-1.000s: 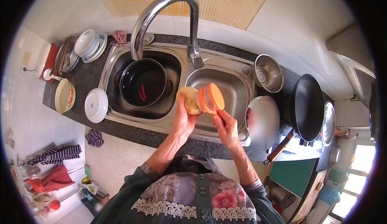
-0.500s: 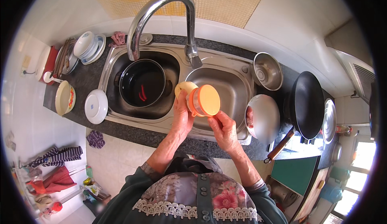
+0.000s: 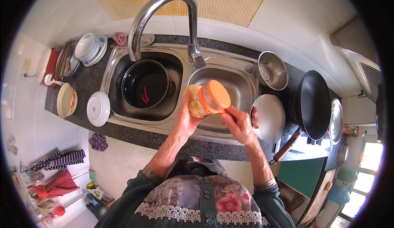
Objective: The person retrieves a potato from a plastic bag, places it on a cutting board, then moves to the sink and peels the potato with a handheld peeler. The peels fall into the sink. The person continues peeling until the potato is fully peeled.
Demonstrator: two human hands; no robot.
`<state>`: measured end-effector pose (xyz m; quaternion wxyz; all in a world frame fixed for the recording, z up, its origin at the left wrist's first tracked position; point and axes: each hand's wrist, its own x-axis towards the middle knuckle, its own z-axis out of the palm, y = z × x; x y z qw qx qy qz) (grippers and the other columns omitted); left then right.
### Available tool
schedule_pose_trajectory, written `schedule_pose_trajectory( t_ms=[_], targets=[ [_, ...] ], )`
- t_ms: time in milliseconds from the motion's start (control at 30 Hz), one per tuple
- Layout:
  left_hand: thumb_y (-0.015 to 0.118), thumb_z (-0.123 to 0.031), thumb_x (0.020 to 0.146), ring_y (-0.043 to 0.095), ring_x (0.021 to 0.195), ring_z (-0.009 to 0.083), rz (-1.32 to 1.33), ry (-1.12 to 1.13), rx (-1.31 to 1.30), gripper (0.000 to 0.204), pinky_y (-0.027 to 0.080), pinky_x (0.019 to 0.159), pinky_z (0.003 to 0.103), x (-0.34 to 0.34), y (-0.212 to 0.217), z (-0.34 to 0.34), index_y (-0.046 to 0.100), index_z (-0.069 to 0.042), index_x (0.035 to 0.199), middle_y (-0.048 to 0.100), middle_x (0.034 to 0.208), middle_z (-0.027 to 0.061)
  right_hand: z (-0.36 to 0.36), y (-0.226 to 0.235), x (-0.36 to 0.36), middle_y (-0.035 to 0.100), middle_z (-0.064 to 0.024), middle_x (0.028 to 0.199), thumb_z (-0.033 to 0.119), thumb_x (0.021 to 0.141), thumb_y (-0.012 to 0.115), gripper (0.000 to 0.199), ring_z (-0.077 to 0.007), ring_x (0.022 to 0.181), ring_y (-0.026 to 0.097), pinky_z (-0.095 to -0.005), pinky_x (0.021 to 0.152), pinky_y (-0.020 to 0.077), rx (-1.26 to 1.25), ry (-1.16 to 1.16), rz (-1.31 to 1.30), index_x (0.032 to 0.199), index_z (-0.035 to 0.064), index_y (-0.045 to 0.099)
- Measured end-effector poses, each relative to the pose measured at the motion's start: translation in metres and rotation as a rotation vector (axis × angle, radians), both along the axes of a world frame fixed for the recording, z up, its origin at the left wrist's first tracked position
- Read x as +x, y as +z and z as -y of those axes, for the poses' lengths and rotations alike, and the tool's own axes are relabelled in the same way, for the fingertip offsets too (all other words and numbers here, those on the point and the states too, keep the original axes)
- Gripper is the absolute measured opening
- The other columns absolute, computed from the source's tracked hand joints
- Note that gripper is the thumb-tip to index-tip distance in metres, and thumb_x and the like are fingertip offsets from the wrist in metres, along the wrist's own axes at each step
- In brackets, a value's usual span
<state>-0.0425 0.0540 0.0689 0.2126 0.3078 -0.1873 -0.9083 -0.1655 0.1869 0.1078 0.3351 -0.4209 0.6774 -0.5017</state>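
Steel sink (image 3: 184, 66), jar (image 3: 208, 99) tilted above its right basin (image 3: 242, 89).
Orange lid (image 3: 218, 93) and collar top the jar, pale yellow stuff (image 3: 192, 89) at its left. Left hand (image 3: 186, 117) grips that side; right hand (image 3: 241, 125) pinches at the lid's lower edge. Half a second ago the lid looked rounder; now it shows as a narrower oval. Whether the yellow lies inside or behind is hard to tell; fingers cover part. Farther right, blur smears a bowl (image 3: 271, 117).

Left hand (image 3: 185, 119) (fingers mostly hidden)
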Motion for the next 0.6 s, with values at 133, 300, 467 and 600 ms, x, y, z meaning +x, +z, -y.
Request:
schedule_pose_trajectory(
  t_ms=[133,300,467,600],
  targets=[
    [0.054,-0.049,0.083,0.062,0.084,0.0239,-0.147,-0.101,-0.061,0.055,0.052,0.075,0.041,0.006,0.011,0.000,0.047,-0.008,0.120,0.060,0.102,0.0096,0.015,-0.011,-0.030,0.052,0.0035,0.067,0.019,0.090,0.055,0.028,-0.0027,0.058,0.043,-0.0191,0.052,0.0364,0.084,-0.151,-0.050,0.109,-0.0008,0.057],
    [0.054,-0.049,0.084,0.059,0.094,0.0216,-0.048,-0.076,-0.055,0.053,0.051,0.078,0.041,0.012,0.002,0.003,0.047,-0.012,0.121,0.057,0.109,0.0063,0.005,0.002,-0.015,0.052,0.0053,0.067,0.019,0.091,0.054,0.025,-0.0008,0.054,0.041,-0.0172,0.049,0.0350,0.007,-0.136,0.117,0.110,0.0029,0.058],
    [0.052,-0.049,0.086,0.057,0.099,0.0173,-0.084,-0.074,0.003,0.048,0.050,0.077,0.039,0.008,0.007,0.004,0.049,-0.016,0.120,0.057,0.112,0.0029,0.002,0.015,-0.003,0.054,0.0047,0.069,0.020,0.090,0.055,0.024,-0.0015,0.058,0.042,-0.0183,0.052,0.0364,0.044,0.037,0.059,0.104,0.0016,0.060],
    [0.054,-0.046,0.085,0.062,0.085,0.0250,-0.170,-0.154,0.005,0.053,0.054,0.066,0.041,0.013,0.006,0.003,0.047,-0.008,0.121,0.061,0.100,0.0105,0.017,-0.009,-0.024,0.050,0.0048,0.066,0.017,0.089,0.055,0.025,-0.0022,0.058,0.042,-0.0194,0.052,0.0354,0.009,-0.174,-0.115,0.107,0.0002,0.060]
  ],
)
